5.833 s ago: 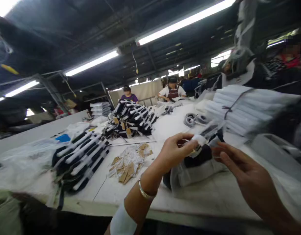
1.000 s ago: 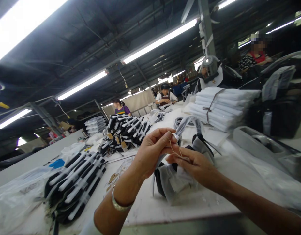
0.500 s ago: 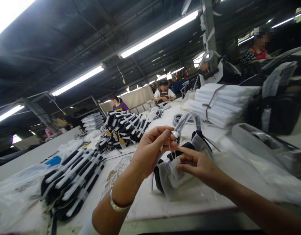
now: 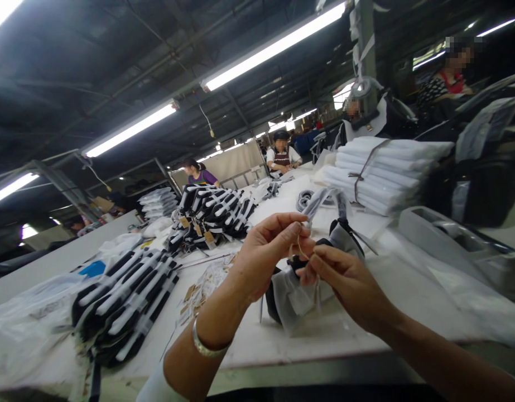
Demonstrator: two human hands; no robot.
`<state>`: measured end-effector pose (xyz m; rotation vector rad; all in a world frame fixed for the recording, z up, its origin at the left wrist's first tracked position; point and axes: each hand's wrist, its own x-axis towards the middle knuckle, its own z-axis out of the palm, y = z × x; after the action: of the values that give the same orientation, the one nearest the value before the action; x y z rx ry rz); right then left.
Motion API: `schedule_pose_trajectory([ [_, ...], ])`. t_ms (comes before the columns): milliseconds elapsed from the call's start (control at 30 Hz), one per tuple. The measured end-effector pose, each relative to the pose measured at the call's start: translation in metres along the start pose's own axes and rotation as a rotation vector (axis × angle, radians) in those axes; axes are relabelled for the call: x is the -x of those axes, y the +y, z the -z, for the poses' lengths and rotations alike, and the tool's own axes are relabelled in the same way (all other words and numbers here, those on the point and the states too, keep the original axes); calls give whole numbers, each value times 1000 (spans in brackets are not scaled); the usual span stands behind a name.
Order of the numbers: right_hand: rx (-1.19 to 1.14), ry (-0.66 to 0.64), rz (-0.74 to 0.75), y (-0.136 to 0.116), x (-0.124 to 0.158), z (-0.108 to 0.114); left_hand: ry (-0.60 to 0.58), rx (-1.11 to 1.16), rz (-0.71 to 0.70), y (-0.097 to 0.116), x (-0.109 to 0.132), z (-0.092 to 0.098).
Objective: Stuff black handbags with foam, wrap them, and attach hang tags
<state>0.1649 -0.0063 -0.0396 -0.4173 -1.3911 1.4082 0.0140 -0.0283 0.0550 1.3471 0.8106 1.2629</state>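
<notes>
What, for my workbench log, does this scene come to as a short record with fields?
Left hand: fingertips pinched at the handle
Right hand: fingertips pinching string
Bag: gray and black, on the table, partly hidden by the hands
Tags: brown, heaped left of the bag, partly hidden
Stacks: two, black and white, on the left
White bundle: tied, back right
People: several, beyond the table

A factory workshop: tube lights, a long worktable, stacked goods, seated co-workers.
</notes>
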Motion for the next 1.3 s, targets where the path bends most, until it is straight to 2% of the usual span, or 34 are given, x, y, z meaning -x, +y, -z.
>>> schedule_pose_trajectory([
  [67, -32, 110, -50, 6, 3, 3, 5, 3, 0, -2, 3, 7],
  [133, -24, 153, -134, 13, 6, 10, -7, -50, 40, -7, 5, 19],
  [200, 36, 158, -223, 20, 8, 18, 9, -161, 60, -15, 6, 36],
  [300, 202, 125, -314, 28, 4, 25, 125, -333, 14, -28, -1, 67],
  [400, 438, 98, -290, 39, -7, 23, 176, -472, 19, -42, -13, 98],
  [467, 541, 95, -252, 47, -16, 18, 130, -534, 69, -51, -21, 115],
  [567, 594, 94, -229, 59, -27, 8, -17, -568, 162, -61, -30, 130],
  [700, 632, 130, -178, 70, -37, -5, -192, -580, 263, -68, -39, 137],
  [867, 599, 151, -135, 71, -44, -14, -299, -498, 350, -72, -44, 132],
  [967, 572, 158, -136, 70, -41, -12, -234, -386, 337, -74, -39, 133],
  [1067, 488, 102, -163, 70, -32, -6, -97, -255, 281, -73, -27, 140],
  [1167, 415, 47, -220, 73, -20, 0, -10, -128, 242, -71, -10, 145],
  [1300, 353, -16, -309, 75, -8, 5, 65, 1, 182, -68, 8, 140],
])
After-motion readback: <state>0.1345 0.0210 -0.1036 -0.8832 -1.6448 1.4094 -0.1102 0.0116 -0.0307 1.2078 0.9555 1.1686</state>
